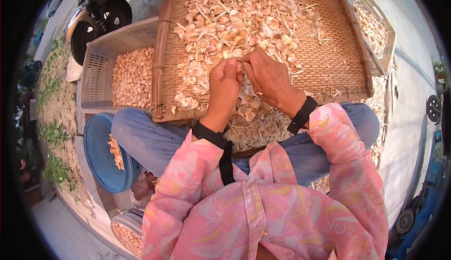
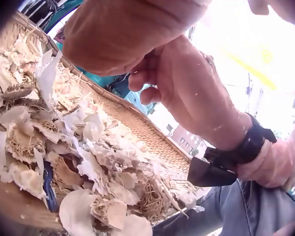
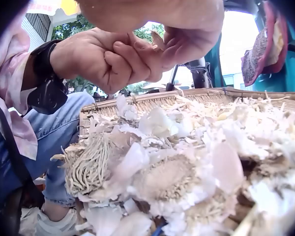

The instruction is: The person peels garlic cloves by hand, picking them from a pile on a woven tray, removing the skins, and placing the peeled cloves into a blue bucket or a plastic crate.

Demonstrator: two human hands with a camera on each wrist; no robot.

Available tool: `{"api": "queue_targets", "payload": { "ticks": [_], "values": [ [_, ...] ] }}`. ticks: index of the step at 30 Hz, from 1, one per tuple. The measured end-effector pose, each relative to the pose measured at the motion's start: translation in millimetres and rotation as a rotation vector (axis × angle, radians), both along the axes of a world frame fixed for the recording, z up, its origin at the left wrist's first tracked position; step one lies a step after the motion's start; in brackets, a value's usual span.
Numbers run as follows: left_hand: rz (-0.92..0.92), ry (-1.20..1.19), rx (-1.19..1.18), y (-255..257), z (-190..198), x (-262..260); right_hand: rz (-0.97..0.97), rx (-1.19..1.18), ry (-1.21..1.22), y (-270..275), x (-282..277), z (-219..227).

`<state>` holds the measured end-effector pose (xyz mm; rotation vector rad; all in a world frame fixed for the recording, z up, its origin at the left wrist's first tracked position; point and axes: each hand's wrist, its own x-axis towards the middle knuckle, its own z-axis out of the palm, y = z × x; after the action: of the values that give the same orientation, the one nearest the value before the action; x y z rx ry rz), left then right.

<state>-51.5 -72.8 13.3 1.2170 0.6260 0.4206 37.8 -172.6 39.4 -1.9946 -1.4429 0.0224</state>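
My left hand (image 1: 221,90) and right hand (image 1: 275,81) meet fingertip to fingertip over the near part of a woven bamboo tray (image 1: 338,70). Between them they pinch a small garlic clove (image 3: 158,40), mostly covered by fingers and thumbs. From the right wrist side, the left hand's fingers (image 3: 132,59) appear curled in. Beyond the hands, a heap of garlic cloves (image 1: 235,25) with loose skins and stalk bits spreads across the tray. Papery skins (image 2: 88,167) and a dry root tuft (image 3: 88,164) lie below the hands.
A pale plastic crate (image 1: 101,79) of cloves stands left of the tray, above a blue bucket (image 1: 96,152). Another crate (image 1: 387,37) sits at the right. Skins and roots (image 1: 258,131) pile between the person's knees. A wheel (image 1: 112,16) stands at the upper left.
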Motion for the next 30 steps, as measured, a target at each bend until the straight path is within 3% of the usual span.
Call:
{"api": "queue_targets", "payload": {
  "ticks": [2, 7, 8, 11, 12, 13, 15, 16, 17, 20, 22, 24, 28, 30],
  "values": [
    [0.071, -0.012, -0.265, -8.2, 18.7, -1.2, 0.007, 0.023, 0.012, -0.6, -0.5, 2.0],
    [0.026, -0.069, -0.370, -22.4, 32.4, -7.4, -0.037, 0.035, 0.140, 0.3, 6.5, -8.6],
    [0.025, -0.079, -0.390, -24.3, 34.4, -8.9, -0.031, 0.204, 0.237, 1.9, 9.2, -7.7],
    [-0.078, -0.131, -0.592, -14.0, 37.0, -13.6, -0.119, 0.106, 1.028, -2.4, 14.5, 10.5],
    [-0.089, -0.151, -0.608, -5.5, 39.1, -19.2, -0.126, 0.032, 0.959, -2.9, 22.0, 4.5],
    [-0.099, -0.168, -0.626, 7.2, 42.6, -27.5, -0.060, -0.095, 0.711, -8.3, 26.5, 2.3],
    [0.000, -0.053, -0.163, 55.2, 61.2, -51.5, 0.065, -0.342, 0.215, -22.8, 32.5, -3.5],
    [0.067, 0.167, 0.180, 92.2, 56.8, -66.8, 0.079, -0.352, 0.073, -29.9, 27.8, -8.7],
    [0.130, 0.384, 0.527, 123.6, 52.0, -78.6, 0.106, -0.391, 0.044, -32.4, 21.0, -10.0],
    [0.045, 0.378, 1.779, 152.8, 36.7, -90.8, 0.187, -0.523, 0.031, -30.1, 5.1, -16.1],
    [-0.120, 0.317, 1.030, 100.4, 39.6, -48.8, 0.241, -0.622, 0.075, -27.4, 3.1, -17.1],
    [-0.311, 0.349, 1.032, 54.4, 33.2, -7.7, 0.247, -0.669, 0.084, -22.8, 4.2, -14.1],
    [-0.333, 0.518, 1.192, 15.7, -9.9, 32.1, 0.145, -0.591, 0.042, -22.6, 17.3, -10.6],
    [-0.378, 0.552, 1.234, 10.8, -11.1, 32.3, 0.078, -0.541, 0.035, -25.7, 23.3, -13.1]
  ]
}}
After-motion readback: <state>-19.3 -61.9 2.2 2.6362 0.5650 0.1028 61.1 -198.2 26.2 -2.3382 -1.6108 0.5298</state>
